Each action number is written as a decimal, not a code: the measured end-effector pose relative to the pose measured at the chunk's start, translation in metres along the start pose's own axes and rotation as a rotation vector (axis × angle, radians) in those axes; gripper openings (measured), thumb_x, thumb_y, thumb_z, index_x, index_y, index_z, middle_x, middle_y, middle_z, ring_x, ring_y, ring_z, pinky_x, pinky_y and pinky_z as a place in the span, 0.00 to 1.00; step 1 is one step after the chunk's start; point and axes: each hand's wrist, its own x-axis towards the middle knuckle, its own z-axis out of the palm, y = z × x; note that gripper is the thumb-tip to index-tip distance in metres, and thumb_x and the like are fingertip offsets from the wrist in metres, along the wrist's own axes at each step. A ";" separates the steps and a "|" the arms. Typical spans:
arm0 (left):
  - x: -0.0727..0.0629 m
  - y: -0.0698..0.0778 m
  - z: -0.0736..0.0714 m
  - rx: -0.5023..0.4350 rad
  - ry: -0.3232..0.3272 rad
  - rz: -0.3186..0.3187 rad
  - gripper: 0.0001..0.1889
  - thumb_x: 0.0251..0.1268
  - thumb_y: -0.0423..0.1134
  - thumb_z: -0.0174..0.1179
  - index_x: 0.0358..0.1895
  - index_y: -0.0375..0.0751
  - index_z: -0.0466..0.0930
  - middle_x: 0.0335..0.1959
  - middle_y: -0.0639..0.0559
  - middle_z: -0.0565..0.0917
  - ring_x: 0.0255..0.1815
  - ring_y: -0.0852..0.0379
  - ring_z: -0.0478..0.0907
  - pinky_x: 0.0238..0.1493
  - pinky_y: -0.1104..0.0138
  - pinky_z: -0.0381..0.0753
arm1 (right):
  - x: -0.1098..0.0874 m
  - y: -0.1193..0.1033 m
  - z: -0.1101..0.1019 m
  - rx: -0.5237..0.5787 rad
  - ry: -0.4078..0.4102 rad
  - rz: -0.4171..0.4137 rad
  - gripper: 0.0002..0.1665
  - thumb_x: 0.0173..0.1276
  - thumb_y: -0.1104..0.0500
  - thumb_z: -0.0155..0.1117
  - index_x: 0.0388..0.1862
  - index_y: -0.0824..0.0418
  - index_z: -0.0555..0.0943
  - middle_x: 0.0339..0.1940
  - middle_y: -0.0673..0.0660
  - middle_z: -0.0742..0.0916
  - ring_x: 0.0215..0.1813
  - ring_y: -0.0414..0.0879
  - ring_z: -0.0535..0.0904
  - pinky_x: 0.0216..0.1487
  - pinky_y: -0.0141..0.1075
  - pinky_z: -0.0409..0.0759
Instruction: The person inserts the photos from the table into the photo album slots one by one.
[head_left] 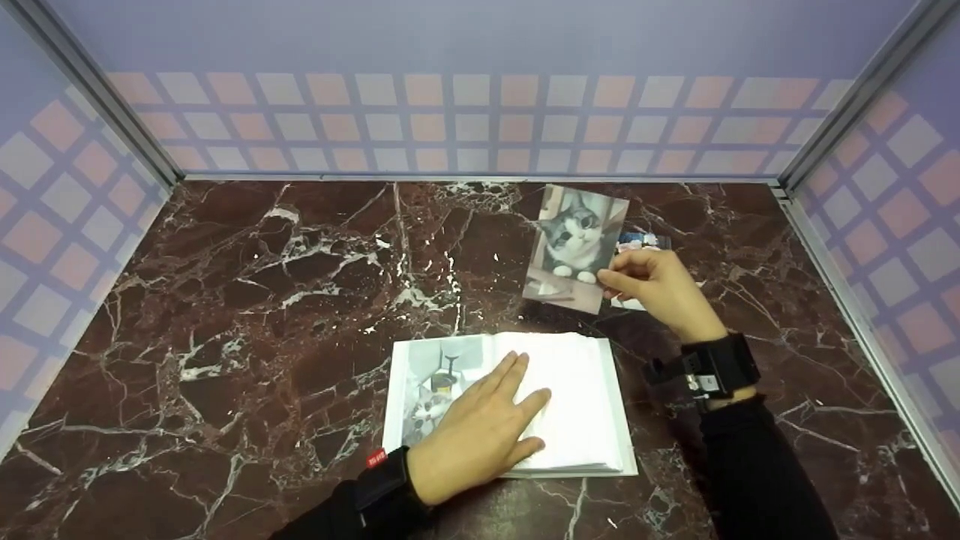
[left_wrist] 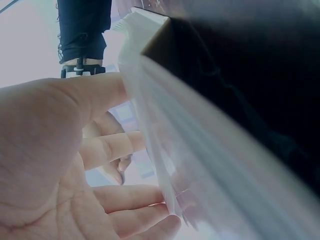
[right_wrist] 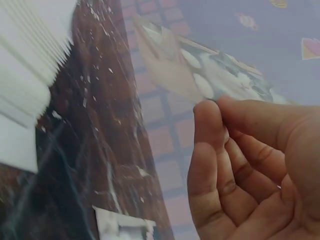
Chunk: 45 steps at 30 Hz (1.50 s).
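A photo album point(head_left: 581, 409) lies spread on the dark marbled table, a cat picture point(head_left: 427, 409) showing on its left page and a bright, glossy sleeve on its right. Fingers extended and spread, my left hand point(head_left: 480, 431) rests across the middle of the album; in the left wrist view its fingertips touch the clear page sleeves point(left_wrist: 155, 115). Above the table, beyond the album, my right hand point(head_left: 656, 285) pinches a cat photo point(head_left: 574, 244) by its right edge between thumb and index finger. The right wrist view shows the pinched photo point(right_wrist: 225, 70) tilted, its corner at the fingertips.
Beneath and behind my right hand lie other photos point(head_left: 643, 240), partly hidden by the hand and the held photo. Lilac panels with pink and white squares point(head_left: 472, 120) enclose the table at the back and both sides.
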 end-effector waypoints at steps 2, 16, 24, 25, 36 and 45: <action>0.000 0.000 0.000 -0.001 0.000 -0.001 0.31 0.74 0.59 0.65 0.72 0.46 0.78 0.78 0.28 0.71 0.82 0.34 0.68 0.76 0.50 0.79 | 0.002 0.003 0.007 0.029 -0.018 -0.006 0.12 0.77 0.58 0.70 0.45 0.69 0.86 0.32 0.50 0.91 0.35 0.43 0.89 0.42 0.34 0.90; 0.001 0.001 -0.001 -0.007 -0.034 -0.040 0.31 0.74 0.60 0.65 0.73 0.49 0.77 0.80 0.32 0.71 0.83 0.38 0.68 0.76 0.50 0.79 | 0.009 0.014 0.044 0.174 -0.082 0.044 0.10 0.76 0.60 0.71 0.43 0.69 0.84 0.31 0.49 0.91 0.35 0.43 0.88 0.40 0.33 0.89; 0.000 0.001 0.000 0.008 -0.012 -0.032 0.31 0.73 0.61 0.65 0.72 0.48 0.77 0.78 0.33 0.72 0.82 0.38 0.69 0.77 0.51 0.78 | 0.009 0.017 0.050 0.196 -0.118 0.066 0.10 0.76 0.60 0.71 0.44 0.69 0.84 0.32 0.49 0.91 0.35 0.40 0.89 0.42 0.33 0.90; 0.000 0.001 0.000 0.009 -0.010 -0.032 0.31 0.73 0.61 0.65 0.72 0.48 0.77 0.78 0.33 0.72 0.82 0.38 0.69 0.77 0.51 0.78 | 0.008 0.017 0.050 0.199 -0.122 0.069 0.10 0.77 0.60 0.71 0.44 0.69 0.84 0.32 0.49 0.91 0.35 0.40 0.89 0.42 0.33 0.90; 0.000 0.001 -0.001 0.000 -0.013 -0.033 0.31 0.73 0.60 0.65 0.72 0.48 0.77 0.78 0.33 0.72 0.82 0.37 0.69 0.77 0.50 0.79 | 0.010 0.019 0.054 0.232 -0.107 0.041 0.09 0.77 0.62 0.70 0.43 0.68 0.84 0.31 0.49 0.91 0.35 0.39 0.89 0.42 0.33 0.90; 0.001 0.001 -0.001 0.001 -0.030 -0.046 0.32 0.73 0.61 0.65 0.73 0.49 0.77 0.80 0.33 0.71 0.82 0.37 0.68 0.76 0.49 0.79 | 0.010 0.019 0.055 0.250 -0.169 0.104 0.07 0.76 0.62 0.70 0.43 0.66 0.84 0.31 0.48 0.92 0.34 0.39 0.89 0.40 0.31 0.90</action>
